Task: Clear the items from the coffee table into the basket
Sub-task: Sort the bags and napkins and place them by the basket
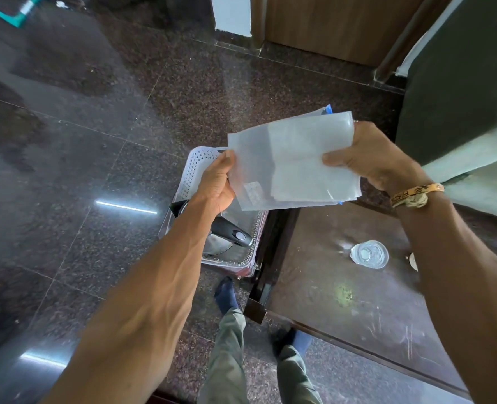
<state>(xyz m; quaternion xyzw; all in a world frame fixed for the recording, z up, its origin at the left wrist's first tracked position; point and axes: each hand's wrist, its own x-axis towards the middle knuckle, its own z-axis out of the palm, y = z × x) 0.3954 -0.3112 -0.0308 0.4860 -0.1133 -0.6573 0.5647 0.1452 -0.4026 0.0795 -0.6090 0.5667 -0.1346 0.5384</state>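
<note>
A stack of translucent plastic sleeves (293, 161) hangs in the air above the white perforated basket (193, 173). My left hand (218, 185) grips the stack's left edge and my right hand (369, 158) grips its right edge. The basket stands on the floor beside the dark wooden coffee table (358, 301). Inside it lies a steel kettle with a black handle (231, 234), partly hidden by my left forearm. A clear plastic cup (369, 254) lies on the table top near my right forearm.
The dark polished stone floor (95, 141) spreads to the left and ahead. A green upholstered seat (459, 97) stands at the right, a wooden door (328, 24) at the back. My legs and feet (226, 295) are below, next to the table's corner.
</note>
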